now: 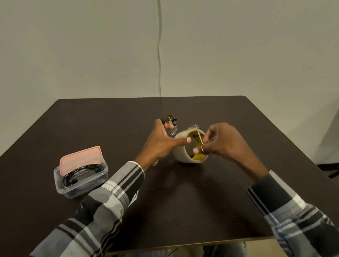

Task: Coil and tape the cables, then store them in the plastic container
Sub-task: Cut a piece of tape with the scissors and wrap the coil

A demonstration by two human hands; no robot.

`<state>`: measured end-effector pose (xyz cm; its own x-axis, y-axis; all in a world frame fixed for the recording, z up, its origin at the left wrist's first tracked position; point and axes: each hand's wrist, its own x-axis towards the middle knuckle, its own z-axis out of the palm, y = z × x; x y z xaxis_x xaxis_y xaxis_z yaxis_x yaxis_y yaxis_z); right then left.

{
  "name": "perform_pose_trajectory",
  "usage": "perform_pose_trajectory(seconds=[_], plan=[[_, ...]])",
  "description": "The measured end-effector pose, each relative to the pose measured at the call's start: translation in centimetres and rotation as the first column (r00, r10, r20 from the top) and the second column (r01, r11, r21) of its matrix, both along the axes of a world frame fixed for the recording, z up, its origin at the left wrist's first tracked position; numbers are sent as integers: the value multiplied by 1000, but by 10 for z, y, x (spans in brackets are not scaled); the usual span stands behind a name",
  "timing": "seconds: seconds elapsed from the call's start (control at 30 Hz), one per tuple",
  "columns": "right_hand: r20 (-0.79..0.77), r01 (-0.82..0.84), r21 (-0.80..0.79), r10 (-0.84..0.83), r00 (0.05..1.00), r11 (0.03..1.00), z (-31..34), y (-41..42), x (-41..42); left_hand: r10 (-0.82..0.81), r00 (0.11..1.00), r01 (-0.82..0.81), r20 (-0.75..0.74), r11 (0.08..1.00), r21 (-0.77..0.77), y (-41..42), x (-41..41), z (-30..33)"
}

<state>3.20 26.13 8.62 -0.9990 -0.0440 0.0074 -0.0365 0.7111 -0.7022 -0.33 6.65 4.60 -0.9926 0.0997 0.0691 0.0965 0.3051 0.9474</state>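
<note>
So far one coiled cable (82, 174) lies in the plastic container (81, 189) on the desk (191, 204); left hand (161, 143) grips a second coil (171, 120), right hand (221, 142) pinches tape off the roll (188, 147); taping and storing remain

Wall: we see plain off-white wall (75, 44), a thin cord (158, 47) hanging down it.
Table: we face a dark brown table (191, 198).
Light: dim, even.

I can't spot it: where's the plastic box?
The plastic container sits on the table's left side, just beyond the left sleeve, with a coiled black cable inside.
</note>
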Motion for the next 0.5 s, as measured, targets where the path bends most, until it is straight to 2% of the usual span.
perform_pose_trajectory(seconds=[0.13, 0.33, 0.5], plan=[[-44, 41, 154, -34, 998, 987, -13, -3, 7, -17, 1000, 16, 11, 1000, 9, 3, -5, -1], [62, 20, 167, -31, 998, 986, -5, 9, 8, -114, 987, 114, 113, 993, 6, 11, -9, -1], [73, 9, 246, -28, 997, 969, 10, 16, 8, -188, 962, 162, 198, 977, 139, 22, -8, -5]])
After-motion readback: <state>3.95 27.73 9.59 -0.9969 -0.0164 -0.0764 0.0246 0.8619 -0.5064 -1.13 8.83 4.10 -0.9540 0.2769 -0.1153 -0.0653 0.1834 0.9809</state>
